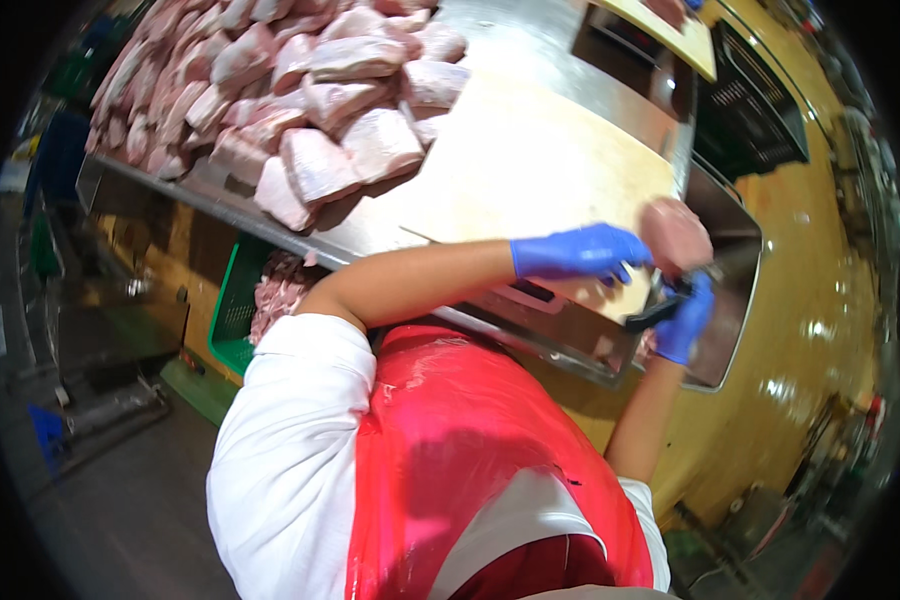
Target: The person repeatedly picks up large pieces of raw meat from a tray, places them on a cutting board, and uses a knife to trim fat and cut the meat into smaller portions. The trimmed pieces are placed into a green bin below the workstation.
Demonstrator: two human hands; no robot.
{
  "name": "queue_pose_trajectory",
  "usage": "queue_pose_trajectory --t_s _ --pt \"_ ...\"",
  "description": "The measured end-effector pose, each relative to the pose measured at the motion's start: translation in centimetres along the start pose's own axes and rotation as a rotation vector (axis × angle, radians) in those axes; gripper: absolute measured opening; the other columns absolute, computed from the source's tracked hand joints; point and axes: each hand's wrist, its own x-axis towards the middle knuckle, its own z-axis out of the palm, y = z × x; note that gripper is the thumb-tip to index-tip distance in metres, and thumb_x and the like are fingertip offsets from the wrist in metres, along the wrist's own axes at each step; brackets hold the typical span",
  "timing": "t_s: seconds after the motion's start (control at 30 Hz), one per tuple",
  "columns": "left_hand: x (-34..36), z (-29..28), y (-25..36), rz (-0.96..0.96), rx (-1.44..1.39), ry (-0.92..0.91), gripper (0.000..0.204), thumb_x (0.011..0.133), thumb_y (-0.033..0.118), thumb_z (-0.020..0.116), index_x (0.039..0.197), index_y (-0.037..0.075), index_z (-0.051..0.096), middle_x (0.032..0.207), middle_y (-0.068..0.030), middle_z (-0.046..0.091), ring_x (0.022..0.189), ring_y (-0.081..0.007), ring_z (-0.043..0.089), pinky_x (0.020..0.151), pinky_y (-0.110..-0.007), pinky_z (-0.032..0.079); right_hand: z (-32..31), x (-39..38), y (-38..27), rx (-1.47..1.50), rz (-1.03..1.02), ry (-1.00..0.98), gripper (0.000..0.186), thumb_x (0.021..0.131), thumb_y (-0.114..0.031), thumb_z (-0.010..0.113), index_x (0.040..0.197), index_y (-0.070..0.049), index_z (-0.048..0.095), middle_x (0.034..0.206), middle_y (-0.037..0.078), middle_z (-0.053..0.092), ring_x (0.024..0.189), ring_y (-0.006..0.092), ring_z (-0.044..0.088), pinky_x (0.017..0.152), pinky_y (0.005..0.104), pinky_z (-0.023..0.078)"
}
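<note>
In a blue glove, my left hand reaches over the near right part of the pale cutting board. Its fingertips pinch the left edge of a piece of raw pink meat, which is past the board's right end and over a metal bin. My right hand, gloved in blue too, is closed round a black-handled knife just below the meat. The blade is blurred and hard to make out. Left of the board lies a large heap of pale, thick raw meat pieces.
A steel table carries board and heap. Below its front edge, a green crate holds meat scraps. Another cutting board with meat lies at the far right, near dark crates. The wet yellow floor stretches along the right.
</note>
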Motion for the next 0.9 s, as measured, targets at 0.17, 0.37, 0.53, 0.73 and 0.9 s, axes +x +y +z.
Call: queue_pose_trajectory --t_s 0.17,0.37,0.53,0.73,0.9 --pt "-12.5 -9.4 -0.9 0.461 0.784 0.809 0.027 0.086 0.013 0.072 0.112 0.005 0.070 0.115 -0.0137 0.067 0.112 -0.0325 0.063 0.101 -0.043 0.048 -11.3 4.1 -3.4 -0.057 -0.082 0.242 0.050 0.108 -0.033 0.042 0.142 0.003 0.034 0.140 0.019 0.044 0.128 0.0415 0.056 0.103 0.0618 0.050" --pt "-24.1 -31.3 -8.5 -0.459 0.691 1.409 0.118 0.069 0.033 0.084 0.159 -0.001 0.016 0.147 -0.0326 0.046 0.134 -0.0450 0.049 0.113 -0.046 0.040 0.0 -3.6 -1.1 -0.280 -0.124 0.071 0.041 0.107 -0.032 0.047 0.135 -0.002 0.044 0.122 0.017 0.057 0.109 0.0338 0.065 0.087 0.0494 0.060" --pt "-24.6 -39.2 -10.1 -0.025 0.056 1.274 0.092 0.073 0.014 0.078 0.152 -0.002 0.033 0.139 -0.0191 0.054 0.122 -0.0334 0.058 0.100 -0.039 0.051 12.6 -7.4 -0.9 -0.369 -0.180 -0.149 0.037 0.107 -0.030 0.050 0.131 -0.002 0.046 0.117 0.017 0.061 0.096 0.0291 0.070 0.070 0.0408 0.063" --pt "-21.9 -29.4 -2.6 0.381 0.170 0.999 0.071 0.074 0.006 0.073 0.140 0.000 0.048 0.124 -0.0160 0.061 0.112 -0.0264 0.062 0.088 -0.041 0.057 16.2 -11.1 0.3 -0.392 -0.008 -0.218 0.020 0.106 -0.024 0.053 0.112 -0.005 0.055 0.086 0.010 0.064 0.059 0.0181 0.064 0.048 0.0289 0.053" --pt "-10.2 -16.3 6.3 0.230 1.392 0.314 0.069 0.084 0.023 0.069 0.146 0.006 0.046 0.123 -0.0290 0.062 0.107 -0.0461 0.062 0.094 -0.048 0.052 16.1 -10.8 1.2 -0.415 0.035 -0.256 0.015 0.104 -0.022 0.056 0.095 -0.010 0.054 0.066 0.001 0.053 0.047 0.0108 0.053 0.042 0.0267 0.046"
